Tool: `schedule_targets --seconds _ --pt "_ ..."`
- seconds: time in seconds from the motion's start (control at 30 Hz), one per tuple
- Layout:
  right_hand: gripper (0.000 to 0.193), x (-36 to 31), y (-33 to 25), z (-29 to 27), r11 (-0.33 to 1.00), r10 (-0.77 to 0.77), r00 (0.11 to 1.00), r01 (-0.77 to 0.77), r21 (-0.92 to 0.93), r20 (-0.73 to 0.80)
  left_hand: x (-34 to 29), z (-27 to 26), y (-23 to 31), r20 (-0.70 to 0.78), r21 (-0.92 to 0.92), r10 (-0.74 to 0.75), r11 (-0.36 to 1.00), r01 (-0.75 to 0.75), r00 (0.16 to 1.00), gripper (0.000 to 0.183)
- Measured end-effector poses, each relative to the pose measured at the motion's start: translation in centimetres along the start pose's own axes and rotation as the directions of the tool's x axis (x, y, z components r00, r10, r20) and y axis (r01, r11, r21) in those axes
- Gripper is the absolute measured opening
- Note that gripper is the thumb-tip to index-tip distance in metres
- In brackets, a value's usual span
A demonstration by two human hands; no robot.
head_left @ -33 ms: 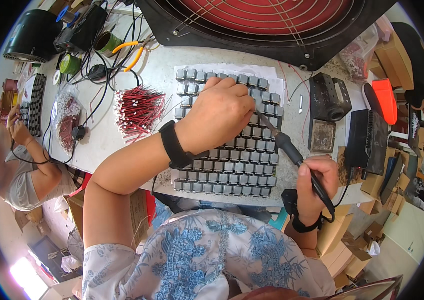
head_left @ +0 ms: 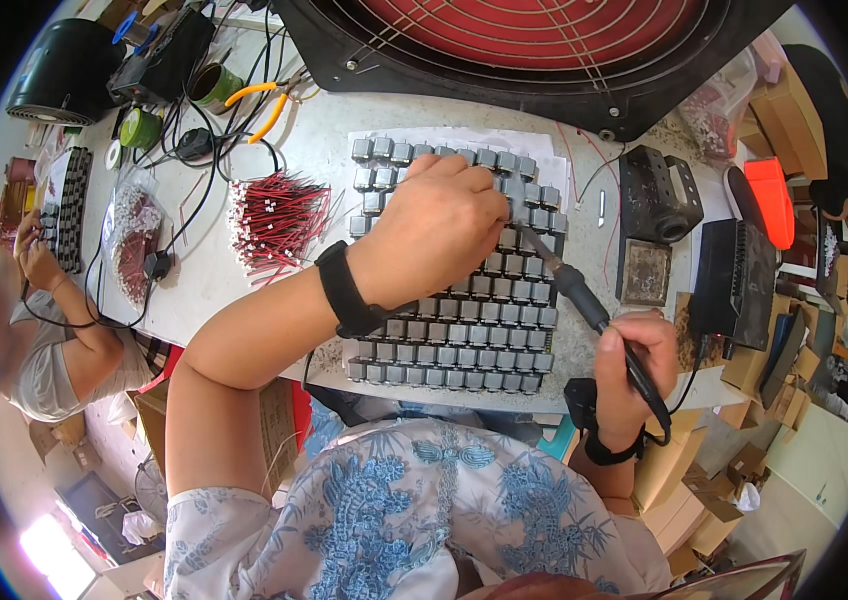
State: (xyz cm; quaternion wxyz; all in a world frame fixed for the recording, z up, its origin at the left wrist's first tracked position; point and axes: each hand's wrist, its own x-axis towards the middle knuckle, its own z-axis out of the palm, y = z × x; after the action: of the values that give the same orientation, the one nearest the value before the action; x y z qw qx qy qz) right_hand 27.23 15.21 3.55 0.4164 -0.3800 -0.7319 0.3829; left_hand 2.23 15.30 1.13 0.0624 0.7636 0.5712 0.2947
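Rows of small grey square blocks [head_left: 474, 333] with dark bases lie on white paper before me. My left hand [head_left: 444, 218], knuckles up, rests over the far rows; its fingers are curled, and whatever they hold is hidden beneath them. To the right, my right hand [head_left: 634, 362] is closed round the dark handle of a soldering iron [head_left: 584, 298]. The iron slants up and left, its metal tip close to the blocks beside my left hand. Whether the tip touches anything is too small to tell. Black bands circle both my wrists.
A pile of red and black wires with white connectors [head_left: 274, 225] lies left. Beyond are orange-handled pliers [head_left: 269, 112] and a large fan with a wire guard [head_left: 544, 40]. A black metal stand [head_left: 659, 195] and black box [head_left: 734, 280] stand right. Another person [head_left: 74, 350] sits at left.
The soldering iron's tip has shifted very slightly right and toward me. My left hand has hardly moved.
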Motion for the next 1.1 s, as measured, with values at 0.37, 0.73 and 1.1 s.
schedule_targets --seconds 0.37,0.73,1.1 --pt "0.013 0.05 -0.35 0.30 0.999 0.044 0.999 -0.044 0.028 0.001 -0.26 -0.30 -0.24 0.021 -0.040 -0.006 0.999 0.007 1.000 0.010" --pt "0.014 0.10 -0.25 0.47 1.000 -0.006 1.000 0.006 -0.018 0.015 -0.38 -0.46 -0.26 0.066 -0.024 -0.011 1.000 0.013 0.998 0.012" --pt "0.014 0.20 -0.54 0.71 1.000 0.000 1.000 0.000 0.005 0.014 -0.79 -0.98 -1.02 0.012 -0.059 -0.020 0.998 0.021 1.000 0.010"
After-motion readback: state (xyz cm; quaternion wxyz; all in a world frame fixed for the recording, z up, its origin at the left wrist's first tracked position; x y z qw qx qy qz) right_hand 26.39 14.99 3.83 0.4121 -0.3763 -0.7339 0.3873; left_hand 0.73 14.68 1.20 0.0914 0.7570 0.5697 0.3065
